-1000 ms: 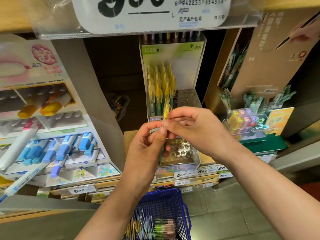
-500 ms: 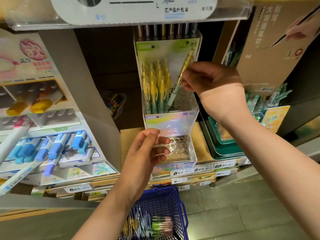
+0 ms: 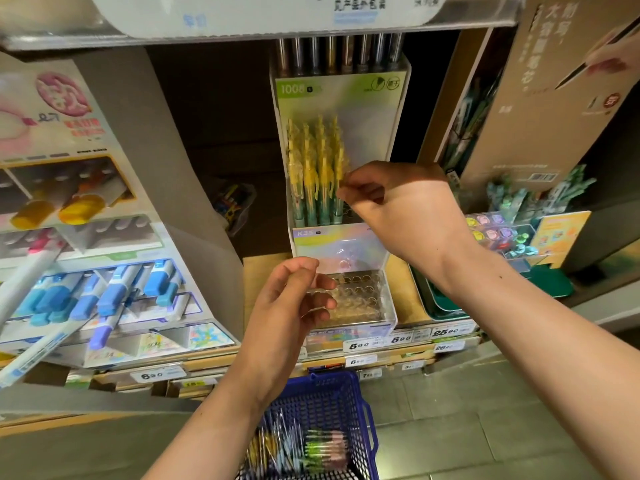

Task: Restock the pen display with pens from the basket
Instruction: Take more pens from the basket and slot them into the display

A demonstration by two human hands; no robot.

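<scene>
The clear pen display (image 3: 394,109) stands on the middle shelf. Several yellow-topped pens (image 3: 313,171) stand in the left of its upper tier. The lower tier (image 3: 363,292) shows rows of bare holes. My right hand (image 3: 401,209) pinches the yellow top of one pen (image 3: 340,168), which stands upright at the right edge of that group. Held in front of the lower tier, my left hand (image 3: 291,306) has loosely curled fingers and holds nothing. Below it, the blue basket (image 3: 365,410) on the floor holds several wrapped pens (image 3: 311,445).
A big marker display (image 3: 104,289) fills the left shelf, with long pens sticking out toward me. A brown cardboard stand (image 3: 540,116) and a tray of colourful items (image 3: 498,233) sit to the right. Price labels (image 3: 360,345) line the shelf edge. An overhead sign (image 3: 277,15) hangs close above.
My right hand brought the tilted pen down from above the display and set it upright beside the other yellow pens. My left hand stayed in front of the lower tier.
</scene>
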